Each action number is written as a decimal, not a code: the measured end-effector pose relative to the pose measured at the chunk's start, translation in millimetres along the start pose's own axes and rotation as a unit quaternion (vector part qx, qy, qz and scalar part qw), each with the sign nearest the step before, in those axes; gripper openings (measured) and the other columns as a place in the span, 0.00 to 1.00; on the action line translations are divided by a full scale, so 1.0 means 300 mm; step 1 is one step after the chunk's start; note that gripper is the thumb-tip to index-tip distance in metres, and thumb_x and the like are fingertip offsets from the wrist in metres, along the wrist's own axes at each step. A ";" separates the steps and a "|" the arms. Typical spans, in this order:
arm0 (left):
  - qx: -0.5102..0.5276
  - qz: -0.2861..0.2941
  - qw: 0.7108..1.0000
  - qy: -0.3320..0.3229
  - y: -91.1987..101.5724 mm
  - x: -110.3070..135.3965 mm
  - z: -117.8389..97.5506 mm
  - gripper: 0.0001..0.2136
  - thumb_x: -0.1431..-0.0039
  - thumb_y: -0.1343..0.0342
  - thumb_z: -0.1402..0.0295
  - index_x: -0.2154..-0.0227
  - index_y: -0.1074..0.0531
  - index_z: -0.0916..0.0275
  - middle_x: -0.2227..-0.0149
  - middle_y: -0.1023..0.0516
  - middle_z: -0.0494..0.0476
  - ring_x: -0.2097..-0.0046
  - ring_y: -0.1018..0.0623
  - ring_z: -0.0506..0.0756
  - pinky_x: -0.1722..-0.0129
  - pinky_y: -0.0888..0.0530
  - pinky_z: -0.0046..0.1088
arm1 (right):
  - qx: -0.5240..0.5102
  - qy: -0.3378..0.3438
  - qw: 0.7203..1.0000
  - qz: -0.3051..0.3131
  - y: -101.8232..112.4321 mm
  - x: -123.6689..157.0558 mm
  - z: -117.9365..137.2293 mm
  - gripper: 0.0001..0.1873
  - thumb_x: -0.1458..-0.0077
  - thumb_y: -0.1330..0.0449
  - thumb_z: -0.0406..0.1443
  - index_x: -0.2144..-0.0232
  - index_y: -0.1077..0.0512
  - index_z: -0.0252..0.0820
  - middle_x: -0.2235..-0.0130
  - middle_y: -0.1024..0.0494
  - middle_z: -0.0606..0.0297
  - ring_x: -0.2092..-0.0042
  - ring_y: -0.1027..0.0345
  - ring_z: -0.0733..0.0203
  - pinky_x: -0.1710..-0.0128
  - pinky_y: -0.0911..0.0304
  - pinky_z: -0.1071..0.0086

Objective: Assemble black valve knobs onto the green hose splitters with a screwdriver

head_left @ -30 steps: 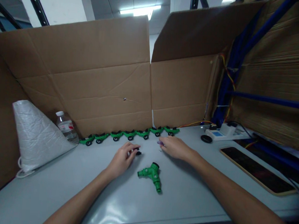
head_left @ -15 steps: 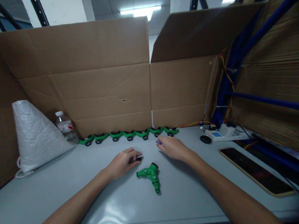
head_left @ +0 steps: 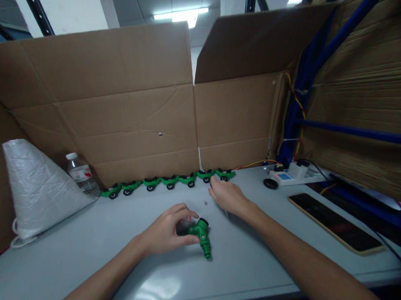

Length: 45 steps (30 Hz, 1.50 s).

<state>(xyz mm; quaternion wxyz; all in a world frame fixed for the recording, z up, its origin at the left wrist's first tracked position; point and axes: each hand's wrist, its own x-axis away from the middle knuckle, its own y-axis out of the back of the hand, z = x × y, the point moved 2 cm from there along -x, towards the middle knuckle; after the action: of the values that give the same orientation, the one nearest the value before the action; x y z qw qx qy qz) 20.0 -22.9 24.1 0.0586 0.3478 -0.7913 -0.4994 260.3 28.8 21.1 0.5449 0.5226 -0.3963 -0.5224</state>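
Note:
On the table lies a green Y-shaped hose connector (head_left: 202, 234) with a black ring at its upper end. My left hand (head_left: 165, 229) curves around its left branch, thumb on the near side and forefinger on the far side, the fingers apart. Something dark shows under the palm, but I cannot make it out. Farther back, my right hand (head_left: 227, 196) is closed with the fingertips pinched on a small purple thing, mostly hidden. A thin metallic tip pokes out beneath that hand. Between the hands lies a tiny metal piece (head_left: 206, 203).
Several similar green connectors (head_left: 169, 181) stand in a row along the cardboard wall (head_left: 140, 132). At left are a white bag (head_left: 41, 194) and a bottle (head_left: 81, 174). A phone (head_left: 335, 224), a black ring (head_left: 270, 183) and a power strip (head_left: 297, 176) lie at right.
My left hand has moved toward me and right, opening around the green connector. My right hand has shifted slightly, and the tiny metal piece now shows on the table. The view has turned slightly.

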 end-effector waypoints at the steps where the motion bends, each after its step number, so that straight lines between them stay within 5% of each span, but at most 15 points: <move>1: 0.002 0.005 1.000 0.001 -0.004 0.001 0.000 0.26 0.41 0.32 0.49 0.45 0.23 0.58 0.56 0.25 0.58 0.55 0.24 0.59 0.53 0.27 0.34 | 0.002 -0.008 1.000 0.009 -0.005 -0.003 -0.006 0.21 0.27 0.53 0.38 0.39 0.35 0.31 0.49 0.19 0.39 0.47 0.22 0.39 0.53 0.33 0.58; 4: 0.001 0.018 1.000 0.008 -0.010 0.004 0.004 0.28 0.44 0.30 0.50 0.44 0.24 0.57 0.55 0.25 0.59 0.55 0.24 0.59 0.52 0.26 0.35 | 0.005 -0.018 0.999 0.032 -0.022 -0.010 -0.024 0.23 0.30 0.50 0.35 0.39 0.34 0.28 0.48 0.19 0.35 0.47 0.22 0.38 0.53 0.32 0.57; 14: -0.046 0.020 0.999 -0.004 0.013 0.003 -0.009 0.06 0.34 0.44 0.69 0.57 0.24 0.59 0.60 0.25 0.57 0.55 0.25 0.59 0.52 0.28 0.35 | 0.020 -0.027 0.998 0.060 -0.049 -0.015 -0.046 0.22 0.32 0.47 0.36 0.40 0.32 0.30 0.47 0.19 0.37 0.46 0.22 0.39 0.52 0.32 0.57; 26: -0.058 -0.001 0.998 -0.009 0.018 0.009 0.028 0.09 0.35 0.47 0.72 0.56 0.24 0.59 0.56 0.26 0.59 0.51 0.27 0.60 0.49 0.28 0.37 | 0.028 -0.030 0.998 0.052 -0.041 -0.011 -0.044 0.20 0.32 0.45 0.37 0.42 0.30 0.32 0.47 0.19 0.37 0.46 0.22 0.39 0.53 0.31 0.57; 30: -0.050 0.012 0.999 -0.005 0.014 0.008 0.008 0.10 0.32 0.42 0.60 0.53 0.26 0.59 0.54 0.26 0.59 0.51 0.27 0.61 0.47 0.29 0.40 | 0.031 -0.029 0.998 0.045 -0.048 -0.014 -0.051 0.21 0.32 0.45 0.38 0.41 0.30 0.33 0.46 0.19 0.39 0.46 0.22 0.38 0.53 0.31 0.57; 35: -0.055 0.034 0.998 -0.009 -0.005 0.003 -0.010 0.29 0.46 0.31 0.44 0.50 0.27 0.59 0.51 0.26 0.61 0.49 0.28 0.64 0.46 0.29 0.43 | 0.036 -0.031 0.998 0.029 -0.033 -0.002 -0.041 0.21 0.32 0.44 0.39 0.42 0.30 0.32 0.48 0.19 0.39 0.47 0.22 0.37 0.53 0.31 0.56; 40: -0.079 0.031 0.996 -0.002 -0.015 0.008 -0.006 0.22 0.45 0.30 0.55 0.53 0.28 0.59 0.53 0.26 0.60 0.50 0.28 0.63 0.46 0.29 0.41 | 0.034 -0.013 0.999 -0.007 -0.012 0.014 0.005 0.20 0.28 0.48 0.42 0.43 0.30 0.35 0.49 0.18 0.42 0.49 0.21 0.40 0.55 0.33 0.59; 45: -0.084 0.005 0.996 -0.012 -0.010 0.010 0.010 0.19 0.46 0.32 0.64 0.54 0.30 0.59 0.53 0.26 0.59 0.50 0.28 0.62 0.47 0.29 0.40 | -0.031 0.074 0.995 -0.052 0.006 0.026 0.068 0.18 0.26 0.50 0.46 0.54 0.25 0.41 0.57 0.16 0.53 0.55 0.21 0.48 0.59 0.39 0.66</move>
<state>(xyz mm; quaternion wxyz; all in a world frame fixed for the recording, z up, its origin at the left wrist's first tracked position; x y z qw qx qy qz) 17.9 -23.0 19.4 0.0808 0.3313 -0.7493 -0.5676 241.7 17.8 24.8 0.5614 0.5623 -0.3105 -0.5217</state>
